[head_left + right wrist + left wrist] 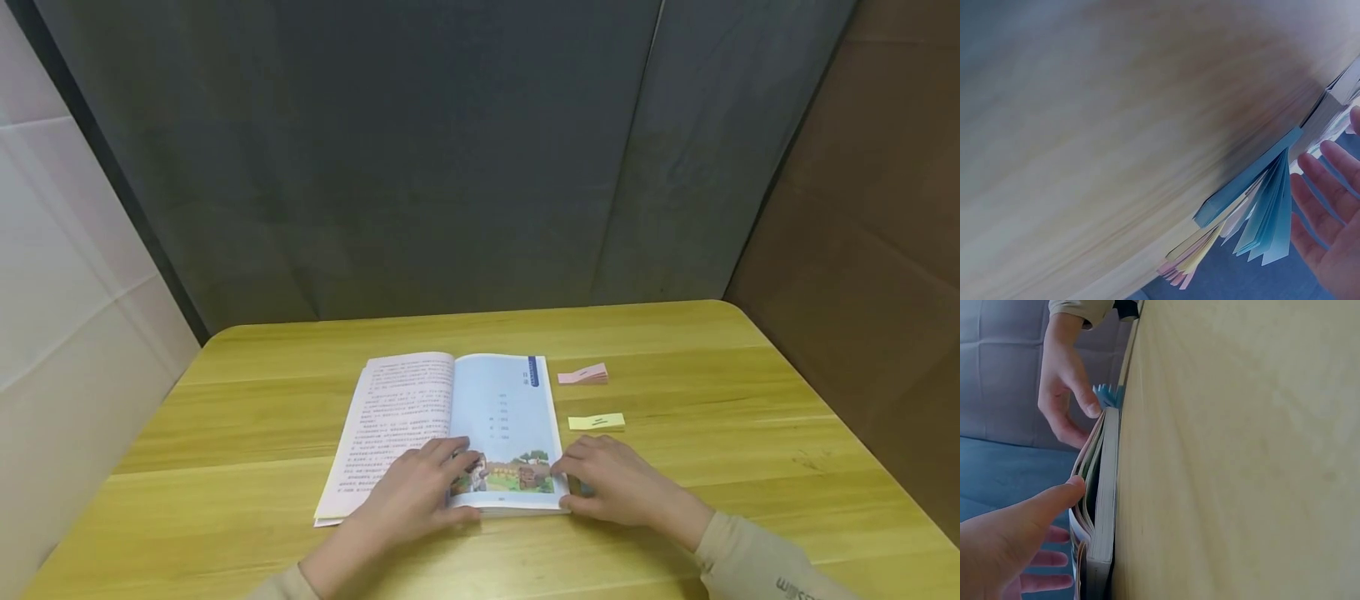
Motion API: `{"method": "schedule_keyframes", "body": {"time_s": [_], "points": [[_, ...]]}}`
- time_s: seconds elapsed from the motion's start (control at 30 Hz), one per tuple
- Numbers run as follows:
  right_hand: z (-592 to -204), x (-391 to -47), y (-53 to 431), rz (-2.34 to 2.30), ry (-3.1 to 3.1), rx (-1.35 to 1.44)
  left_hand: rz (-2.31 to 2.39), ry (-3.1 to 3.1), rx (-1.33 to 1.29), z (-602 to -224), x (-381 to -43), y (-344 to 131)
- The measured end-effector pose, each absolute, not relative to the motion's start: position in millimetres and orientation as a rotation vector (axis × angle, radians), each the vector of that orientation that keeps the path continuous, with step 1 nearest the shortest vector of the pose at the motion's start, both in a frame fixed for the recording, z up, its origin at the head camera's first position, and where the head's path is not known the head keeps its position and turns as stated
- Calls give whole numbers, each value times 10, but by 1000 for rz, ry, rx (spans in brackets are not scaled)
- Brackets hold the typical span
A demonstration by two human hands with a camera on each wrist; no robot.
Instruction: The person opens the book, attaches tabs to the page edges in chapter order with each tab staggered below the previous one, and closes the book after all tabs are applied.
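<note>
Head view: the open book point(502, 392) lies on the table point(247, 400), spread wide. Your left hand point(420, 487) rests loosely over the lower pages near the spine, apparently to keep them down; your right hand point(618, 479), fingers relaxed and parted, touches the right edge, likely steadying it. Pink tabs point(582, 375), yellow tabs point(596, 422) and blue tabs point(1266, 212) sit beside that edge, presumably for easy reach.

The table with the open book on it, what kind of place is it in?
Maybe a plain, screened-off desk space indoors. You can see a wooden table, an open book on it, and a dark sheet standing behind like a wall.
</note>
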State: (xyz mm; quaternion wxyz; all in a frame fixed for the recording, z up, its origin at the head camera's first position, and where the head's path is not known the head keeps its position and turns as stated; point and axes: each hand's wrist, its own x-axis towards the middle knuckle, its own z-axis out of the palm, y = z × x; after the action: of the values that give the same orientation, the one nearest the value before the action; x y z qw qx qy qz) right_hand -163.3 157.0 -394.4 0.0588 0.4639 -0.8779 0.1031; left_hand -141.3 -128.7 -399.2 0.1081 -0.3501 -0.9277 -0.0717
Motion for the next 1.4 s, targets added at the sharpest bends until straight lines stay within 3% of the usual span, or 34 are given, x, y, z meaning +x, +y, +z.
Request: {"method": "schedule_keyframes", "body": {"time_s": [0.63,1.4], "points": [[-3960,-1639,1580,311,-2611,1419,-226,-2455,-1117,-3922,-1334,-1347],[-3972,-1638,1578,300,-2703,1374,-325,-2305,-971,-3769,-1299,-1622]]}}
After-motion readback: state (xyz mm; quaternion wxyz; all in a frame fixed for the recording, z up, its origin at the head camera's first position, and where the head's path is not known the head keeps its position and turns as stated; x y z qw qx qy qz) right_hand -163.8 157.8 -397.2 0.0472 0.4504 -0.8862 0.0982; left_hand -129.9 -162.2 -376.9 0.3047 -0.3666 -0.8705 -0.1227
